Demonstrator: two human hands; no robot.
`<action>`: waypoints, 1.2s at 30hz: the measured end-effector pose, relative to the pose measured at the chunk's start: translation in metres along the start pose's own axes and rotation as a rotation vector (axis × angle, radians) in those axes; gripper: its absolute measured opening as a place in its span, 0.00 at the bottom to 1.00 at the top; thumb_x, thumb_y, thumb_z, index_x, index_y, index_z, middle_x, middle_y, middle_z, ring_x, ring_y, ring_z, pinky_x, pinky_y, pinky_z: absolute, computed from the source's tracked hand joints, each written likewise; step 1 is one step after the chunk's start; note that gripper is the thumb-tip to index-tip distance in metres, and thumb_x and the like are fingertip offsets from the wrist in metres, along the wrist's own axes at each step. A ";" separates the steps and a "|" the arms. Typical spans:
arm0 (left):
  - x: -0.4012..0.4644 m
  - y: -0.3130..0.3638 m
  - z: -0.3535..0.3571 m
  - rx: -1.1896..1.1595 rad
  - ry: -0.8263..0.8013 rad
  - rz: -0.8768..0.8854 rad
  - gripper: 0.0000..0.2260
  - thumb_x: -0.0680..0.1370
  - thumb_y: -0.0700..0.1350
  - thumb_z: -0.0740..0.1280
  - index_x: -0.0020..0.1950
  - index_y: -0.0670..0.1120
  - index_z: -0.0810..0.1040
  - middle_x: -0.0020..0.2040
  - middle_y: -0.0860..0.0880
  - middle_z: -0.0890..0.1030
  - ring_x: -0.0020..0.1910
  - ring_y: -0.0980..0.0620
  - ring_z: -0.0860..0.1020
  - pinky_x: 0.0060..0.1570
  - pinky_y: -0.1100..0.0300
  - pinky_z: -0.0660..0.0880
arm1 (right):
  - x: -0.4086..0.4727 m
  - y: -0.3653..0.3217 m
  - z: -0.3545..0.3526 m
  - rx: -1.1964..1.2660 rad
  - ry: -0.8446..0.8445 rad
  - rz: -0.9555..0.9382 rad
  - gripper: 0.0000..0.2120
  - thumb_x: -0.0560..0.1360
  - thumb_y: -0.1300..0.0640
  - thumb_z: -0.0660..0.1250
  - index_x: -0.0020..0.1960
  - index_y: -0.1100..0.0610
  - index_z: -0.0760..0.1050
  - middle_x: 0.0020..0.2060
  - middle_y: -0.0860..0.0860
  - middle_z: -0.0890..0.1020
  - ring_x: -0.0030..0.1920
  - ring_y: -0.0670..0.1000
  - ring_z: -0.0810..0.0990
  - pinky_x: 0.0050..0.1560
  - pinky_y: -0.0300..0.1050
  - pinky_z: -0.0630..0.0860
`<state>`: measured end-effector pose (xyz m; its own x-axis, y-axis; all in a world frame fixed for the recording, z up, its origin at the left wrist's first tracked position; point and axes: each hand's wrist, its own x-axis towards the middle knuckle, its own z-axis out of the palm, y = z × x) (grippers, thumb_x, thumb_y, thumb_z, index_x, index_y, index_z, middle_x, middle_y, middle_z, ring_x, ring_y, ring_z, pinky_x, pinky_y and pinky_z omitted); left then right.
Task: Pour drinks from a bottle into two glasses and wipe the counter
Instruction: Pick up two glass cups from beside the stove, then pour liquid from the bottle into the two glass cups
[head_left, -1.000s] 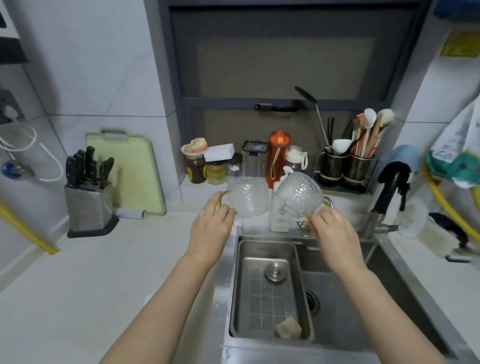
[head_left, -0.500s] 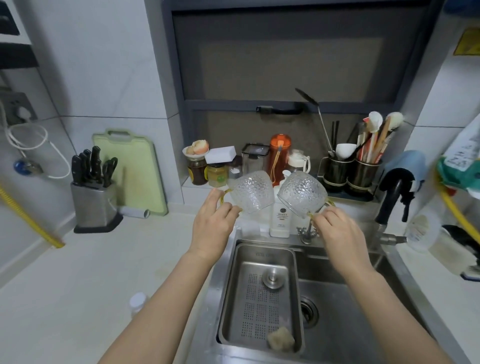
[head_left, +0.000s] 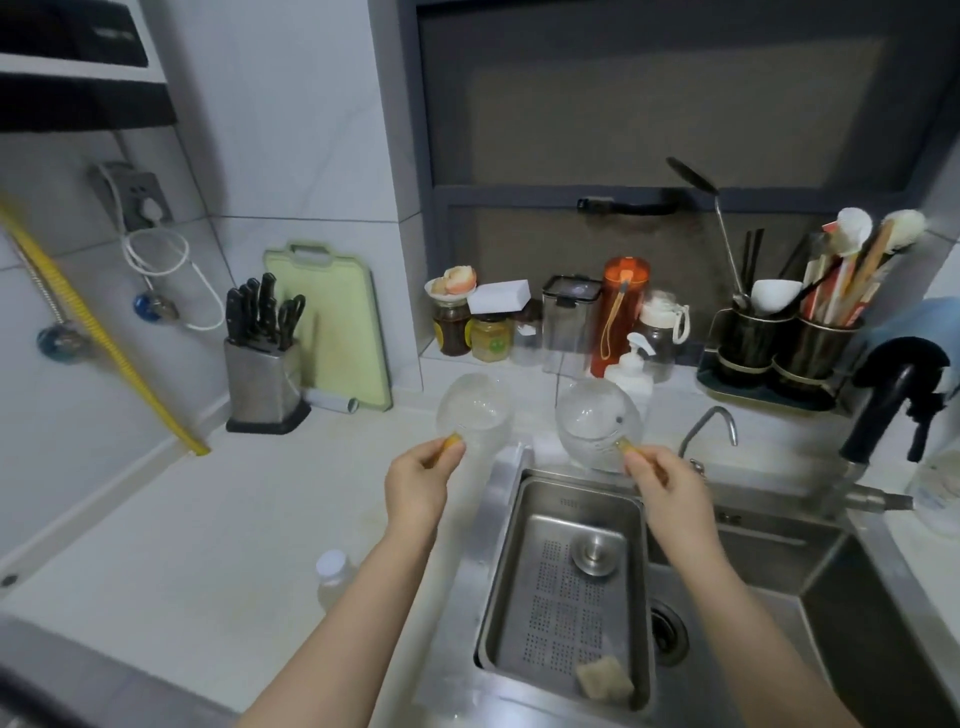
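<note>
My left hand (head_left: 420, 483) pinches the amber handle of a clear textured glass (head_left: 474, 410), held tilted above the white counter (head_left: 208, 519) just left of the sink. My right hand (head_left: 670, 491) grips the handle of a second textured glass (head_left: 597, 423), tilted over the sink's back edge. A small plastic bottle with a white cap (head_left: 332, 571) stands on the counter beside my left forearm, partly hidden by it. A tan sponge (head_left: 602, 680) lies in the steel drain tray (head_left: 524, 597) inside the sink.
A knife block (head_left: 262, 358) and green cutting board (head_left: 332, 322) stand at the back left. Jars, an orange bottle (head_left: 623, 312) and a soap dispenser (head_left: 631, 374) line the ledge. Utensil holders (head_left: 784, 348) and a black faucet (head_left: 893, 395) are at the right.
Both hands have turned the glasses from mouth-down to tilted with their mouths toward me, and moved apart. The view has shifted left, bringing the bottle into sight.
</note>
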<state>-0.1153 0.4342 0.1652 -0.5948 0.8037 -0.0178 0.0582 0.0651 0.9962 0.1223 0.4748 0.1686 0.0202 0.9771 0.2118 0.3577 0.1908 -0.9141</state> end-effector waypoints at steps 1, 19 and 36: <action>0.004 -0.001 -0.010 -0.080 0.005 -0.061 0.12 0.75 0.43 0.70 0.56 0.40 0.81 0.46 0.46 0.83 0.43 0.53 0.79 0.50 0.57 0.74 | -0.002 -0.003 0.011 0.047 -0.032 0.026 0.06 0.78 0.54 0.62 0.47 0.52 0.77 0.40 0.43 0.79 0.43 0.40 0.76 0.44 0.37 0.72; 0.119 -0.063 -0.263 -0.112 0.013 -0.236 0.09 0.74 0.43 0.71 0.52 0.41 0.82 0.40 0.48 0.81 0.39 0.52 0.77 0.43 0.60 0.73 | -0.052 -0.075 0.314 0.405 -0.200 0.335 0.09 0.78 0.57 0.64 0.41 0.60 0.77 0.37 0.51 0.83 0.34 0.49 0.78 0.44 0.42 0.77; 0.130 -0.174 -0.253 0.122 -0.318 -0.399 0.04 0.74 0.46 0.72 0.39 0.49 0.84 0.31 0.51 0.79 0.31 0.52 0.73 0.36 0.58 0.70 | -0.114 0.013 0.280 0.131 0.042 0.539 0.12 0.78 0.65 0.59 0.37 0.61 0.73 0.35 0.54 0.77 0.35 0.50 0.72 0.38 0.39 0.72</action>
<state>-0.4057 0.3782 0.0107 -0.3180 0.8410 -0.4377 -0.0188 0.4559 0.8898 -0.1370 0.3927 0.0359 0.2066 0.9354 -0.2869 0.1677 -0.3228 -0.9315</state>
